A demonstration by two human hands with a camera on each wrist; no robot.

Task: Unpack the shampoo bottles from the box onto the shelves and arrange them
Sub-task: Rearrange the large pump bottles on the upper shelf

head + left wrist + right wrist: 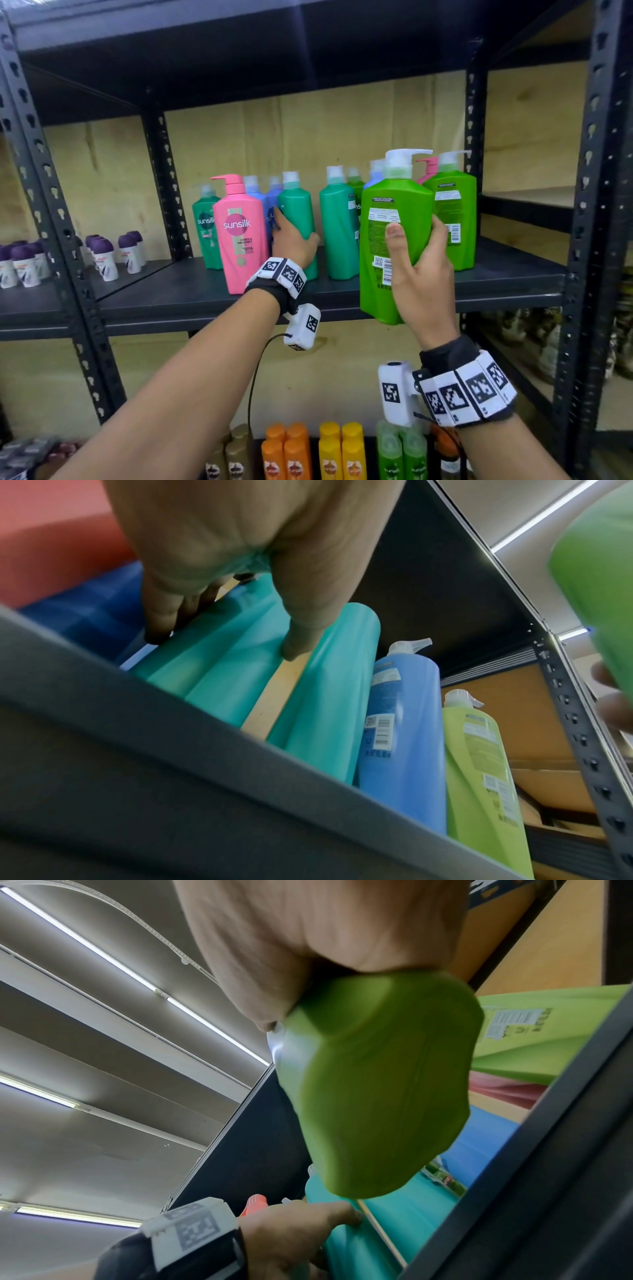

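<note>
Head view: black metal shelf [342, 291] loaded with upright pump bottles: pink bottle [239, 236] at front left, teal bottle [297, 219] beside it, second teal bottle [339, 233] just right, blue bottles behind, light green bottle [455, 212] at far right. Left hand [293, 240] wrapped around the lower part of the first teal bottle, thumb on its right face. Right hand [416, 270] gripping a lime green bottle [394, 219] held upright at the shelf's front edge, base below the shelf edge, long axis vertical, pump spout pointing right, back label toward the camera.

Left wrist view: fingers [161, 620] curled around the teal bottle [212, 664]; blue bottle [404, 729] and light green bottle [479, 764] standing further along.

Right wrist view: base of the lime green bottle [377, 1083] facing the camera, clamped in the right hand [325, 947].
</note>
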